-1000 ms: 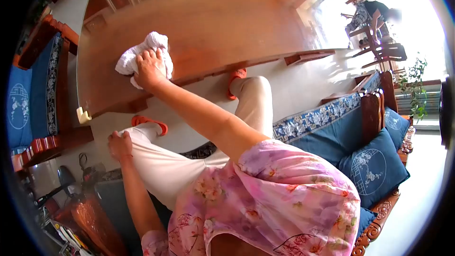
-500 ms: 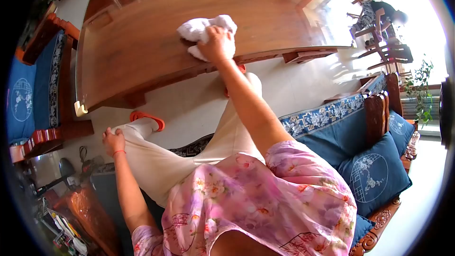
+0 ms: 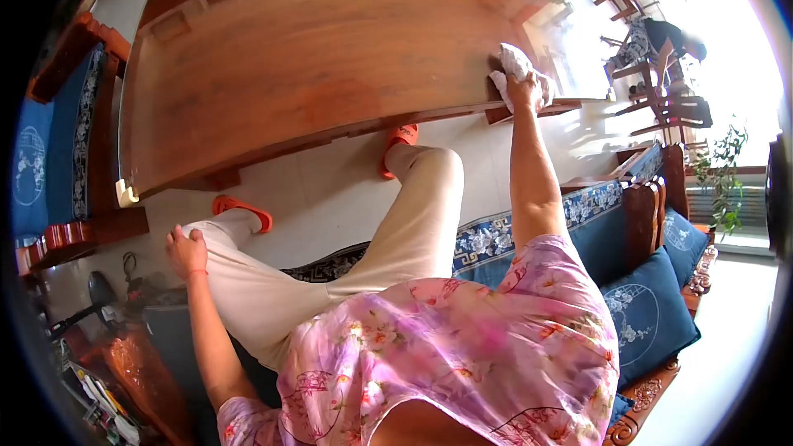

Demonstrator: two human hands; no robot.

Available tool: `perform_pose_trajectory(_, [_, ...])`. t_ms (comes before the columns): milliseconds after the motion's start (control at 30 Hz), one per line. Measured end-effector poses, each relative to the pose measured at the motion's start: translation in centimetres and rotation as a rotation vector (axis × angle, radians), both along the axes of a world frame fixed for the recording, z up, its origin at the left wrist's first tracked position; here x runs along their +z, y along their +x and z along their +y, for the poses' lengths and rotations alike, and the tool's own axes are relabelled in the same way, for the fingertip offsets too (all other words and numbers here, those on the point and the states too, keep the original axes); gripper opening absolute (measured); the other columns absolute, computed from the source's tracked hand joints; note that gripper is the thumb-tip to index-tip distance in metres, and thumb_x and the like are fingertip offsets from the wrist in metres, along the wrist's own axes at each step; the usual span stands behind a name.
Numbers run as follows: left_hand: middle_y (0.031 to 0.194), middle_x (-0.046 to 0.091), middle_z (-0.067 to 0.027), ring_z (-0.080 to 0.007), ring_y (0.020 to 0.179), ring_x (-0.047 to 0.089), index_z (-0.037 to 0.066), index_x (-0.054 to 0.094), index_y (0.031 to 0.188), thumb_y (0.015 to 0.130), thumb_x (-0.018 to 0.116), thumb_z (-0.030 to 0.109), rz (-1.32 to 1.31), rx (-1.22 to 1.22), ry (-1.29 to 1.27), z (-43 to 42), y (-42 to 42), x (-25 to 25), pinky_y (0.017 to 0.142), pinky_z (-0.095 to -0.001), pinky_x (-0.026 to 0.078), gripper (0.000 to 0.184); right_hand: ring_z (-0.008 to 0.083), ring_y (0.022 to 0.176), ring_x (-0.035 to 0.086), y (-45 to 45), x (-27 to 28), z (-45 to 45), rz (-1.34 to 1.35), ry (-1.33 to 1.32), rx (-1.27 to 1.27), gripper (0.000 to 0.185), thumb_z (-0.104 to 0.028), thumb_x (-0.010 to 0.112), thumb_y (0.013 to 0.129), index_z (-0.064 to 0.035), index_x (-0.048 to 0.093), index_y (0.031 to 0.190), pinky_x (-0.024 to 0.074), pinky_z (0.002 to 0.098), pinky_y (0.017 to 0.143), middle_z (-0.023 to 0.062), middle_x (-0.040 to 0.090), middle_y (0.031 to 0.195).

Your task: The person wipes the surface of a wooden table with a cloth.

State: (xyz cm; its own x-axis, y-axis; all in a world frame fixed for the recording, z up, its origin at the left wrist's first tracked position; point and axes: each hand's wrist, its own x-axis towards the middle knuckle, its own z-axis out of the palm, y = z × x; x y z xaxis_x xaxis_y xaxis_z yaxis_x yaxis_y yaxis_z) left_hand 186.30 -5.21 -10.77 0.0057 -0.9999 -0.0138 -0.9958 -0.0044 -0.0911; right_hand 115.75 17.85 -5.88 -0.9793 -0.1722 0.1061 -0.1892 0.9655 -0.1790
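Observation:
My right hand (image 3: 524, 92) presses a white cloth (image 3: 516, 60) onto the glossy top of a wooden table (image 3: 330, 49), close to its near edge on the right side. The cloth is bunched, and part of it is hidden under my fingers. On my left knee rests my left hand (image 3: 187, 251), holding nothing, with its fingers apart and a thin red band at the wrist.
A blue-cushioned wooden sofa (image 3: 487, 235) is beneath me, with a dark blue pillow (image 3: 648, 314) at right. Another blue-cushioned seat (image 3: 70, 144) stands left. A corner guard (image 3: 126, 192) covers the table corner. Another person (image 3: 657, 41) bends among wooden chairs at upper right.
My right hand has swept the white cloth rightward across the table, from near the middle to the right part. My left hand stays on my knee. The view has shifted slightly.

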Motion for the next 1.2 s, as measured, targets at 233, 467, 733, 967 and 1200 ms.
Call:
perform_pose_trajectory(233, [0.121,0.051,-0.0080,-0.0292,0.113,0.049,0.016,0.055,0.118,0.078,0.050,0.036,0.009,0.069,0.113,-0.2,-1.6,2.4,0.088,-0.0468,0.045,0.045,0.0307,0.117,0.049,11.5,-0.1,-6.5,0.114,-0.043,0.213,0.055,-0.040,0.054,0.075,-0.0081,0.053,0.120,0.0310,0.0471,0.101,0.0150,0.054,0.123])
perform_pose_trajectory(467, [0.120,0.051,-0.0075,-0.0290,0.112,0.047,0.013,0.058,0.111,0.077,0.054,0.034,0.094,-0.002,0.070,0.0,-1.6,2.9,0.084,-0.0507,0.043,0.040,0.0275,0.118,0.047,27.1,0.1,-15.7,0.168,-0.033,0.543,0.052,-0.039,0.059,0.075,-0.0073,0.056,0.117,0.0278,0.0440,0.104,0.0122,0.055,0.121])
perform_pose_trajectory(733, [0.118,0.052,-0.0056,-0.0293,0.112,0.045,0.012,0.060,0.108,0.074,0.058,0.031,0.188,-0.020,0.089,0.1,-0.6,3.6,0.084,-0.0504,0.041,0.038,0.0265,0.117,0.046,41.4,-0.1,-23.8,0.127,-0.101,0.920,0.052,-0.036,0.065,0.072,-0.0081,0.055,0.114,0.0271,0.0458,0.103,0.0109,0.055,0.116])
perform_pose_trajectory(967, [0.110,0.057,-0.0052,-0.0268,0.104,0.051,0.013,0.062,0.102,0.074,0.056,0.027,0.209,-0.012,0.060,-0.5,0.3,3.5,0.079,-0.0515,0.043,0.032,0.0290,0.120,0.043,51.3,0.2,-29.9,0.034,-0.082,1.110,0.050,-0.036,0.061,0.074,-0.0065,0.055,0.114,0.0241,0.0499,0.105,0.0128,0.053,0.118])
perform_pose_trajectory(1200, [0.110,0.057,-0.0027,-0.0254,0.103,0.052,0.013,0.064,0.101,0.074,0.055,0.031,0.189,0.068,0.114,-1.0,0.8,3.3,0.083,-0.0490,0.041,0.033,0.0304,0.121,0.041,62.2,0.2,-35.4,-0.012,-0.128,1.278,0.049,-0.039,0.061,0.076,-0.0076,0.056,0.114,0.0232,0.0494,0.106,0.0129,0.052,0.120])
